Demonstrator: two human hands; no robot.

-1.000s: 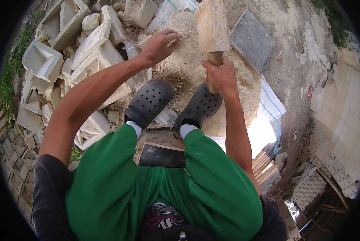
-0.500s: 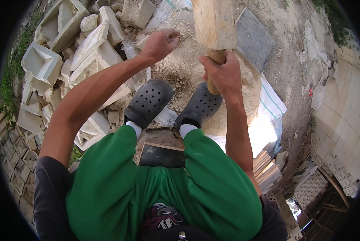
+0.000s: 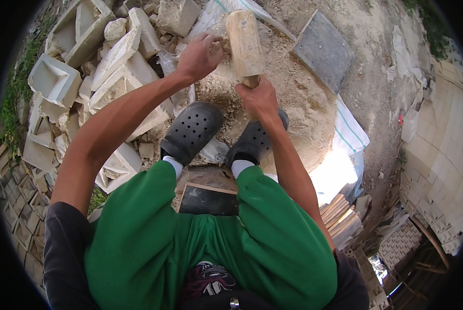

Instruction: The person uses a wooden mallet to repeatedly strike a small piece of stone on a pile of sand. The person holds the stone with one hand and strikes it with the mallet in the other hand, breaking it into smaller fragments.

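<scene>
Broken moulds (image 3: 113,67) are lying at left. The left hand (image 3: 198,56) is gripping a stone (image 3: 218,46) on the sand pile (image 3: 293,103), fingers curled. The right hand (image 3: 257,98) is clenching a mallet (image 3: 245,41) just beside the stone.

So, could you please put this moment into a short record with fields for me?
Left hand: left hand rests on a pale stone lump atop the sandy rubble mound
Right hand: right hand grips the handle of a wooden mallet, head up
Feet: grey perforated clogs on the mound
Left side: broken pale cast blocks
Right side: dark flat slab
</scene>
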